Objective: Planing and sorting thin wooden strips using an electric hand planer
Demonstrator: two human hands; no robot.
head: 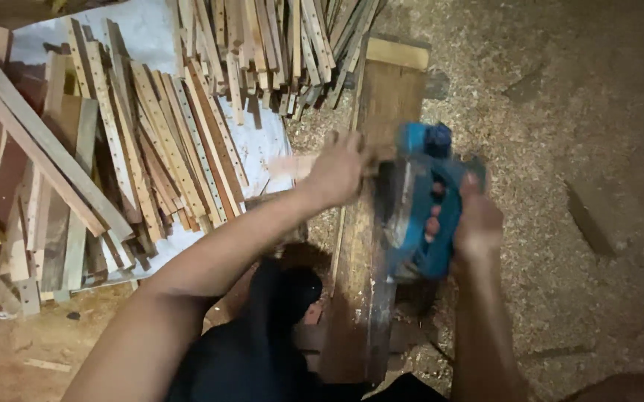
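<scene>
A blue electric hand planer (417, 201) sits on a long brown wooden plank (370, 298) that runs away from me over the floor. My right hand (474, 219) grips the planer's handle from the right side. My left hand (337, 170) is blurred, closed on a small pale strip of wood (292, 165) held across the plank just ahead of the planer. My dark-clothed knee (288, 294) rests beside the plank.
Several thin wooden slats (158, 149) lie piled on a white sheet (266, 145) at left; another heap of slats (277, 45) sits at the top. Sawdust and shavings (560, 186) cover the floor on the right.
</scene>
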